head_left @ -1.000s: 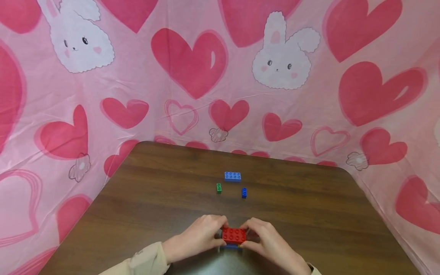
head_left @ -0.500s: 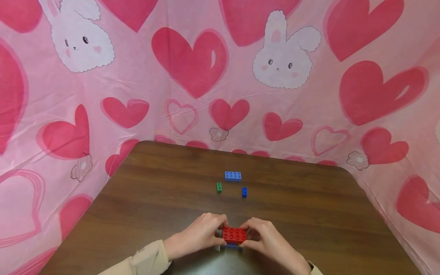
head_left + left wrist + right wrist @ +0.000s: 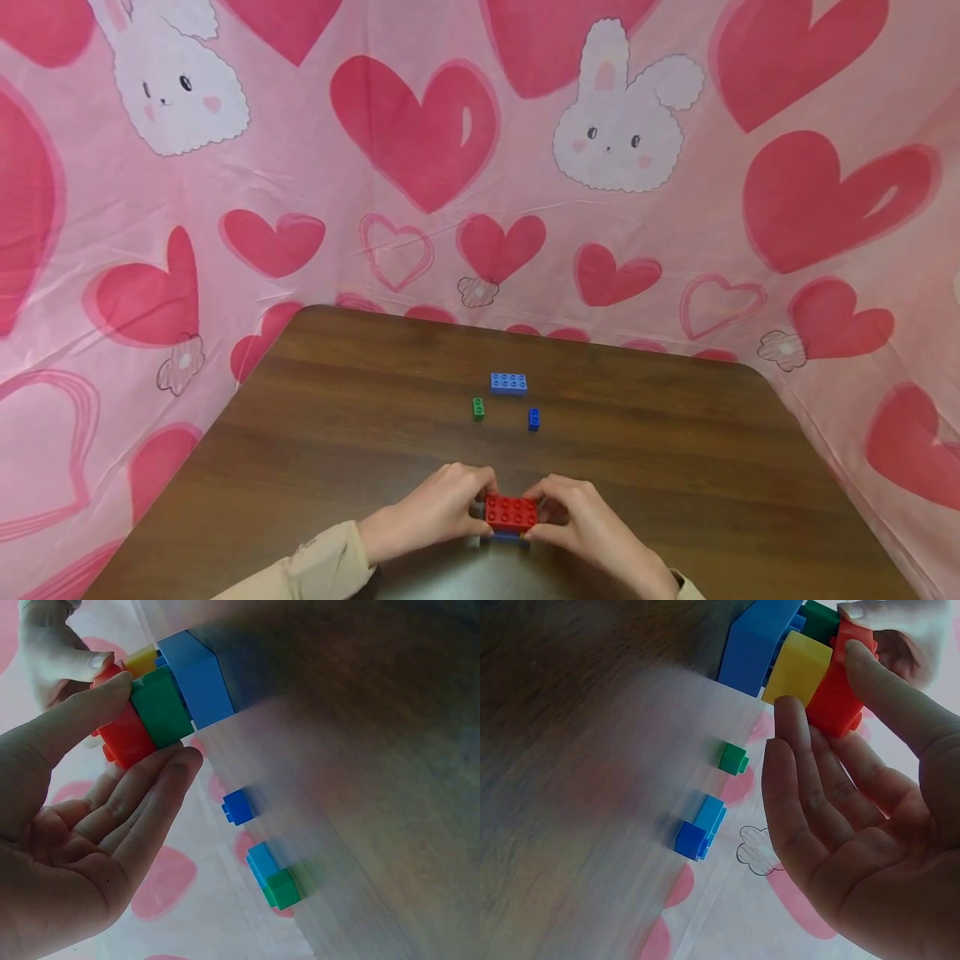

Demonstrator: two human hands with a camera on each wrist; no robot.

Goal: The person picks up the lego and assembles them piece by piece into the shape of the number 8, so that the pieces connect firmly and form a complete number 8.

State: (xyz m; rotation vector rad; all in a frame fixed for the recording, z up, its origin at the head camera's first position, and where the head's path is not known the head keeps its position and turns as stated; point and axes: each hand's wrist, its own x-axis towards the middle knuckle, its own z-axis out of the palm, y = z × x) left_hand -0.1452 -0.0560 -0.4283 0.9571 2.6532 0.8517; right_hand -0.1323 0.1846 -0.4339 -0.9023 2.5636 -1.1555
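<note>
A red eight-stud toy brick [image 3: 512, 512] tops a small stack near the table's front. Beneath it, a green brick [image 3: 161, 706] and a yellow brick [image 3: 798, 667] stand side by side on a blue brick [image 3: 198, 679], which rests on the table. My left hand [image 3: 442, 512] pinches the red brick's left end between thumb and fingers. At the right end my right hand [image 3: 592, 529] pinches it the same way. Both wrist views show a gap between the green and yellow bricks' outer sides and the lower fingers hard to judge.
Beyond the stack lie a light blue eight-stud brick [image 3: 508, 383], a small green brick [image 3: 478, 409] and a small dark blue brick [image 3: 533, 419]. The brown wooden table [image 3: 360, 400] ends against a pink cloth [image 3: 517, 167] with hearts and rabbits.
Hands and stack hold almost the same place throughout. Only a very slight shift of the whole head view shows.
</note>
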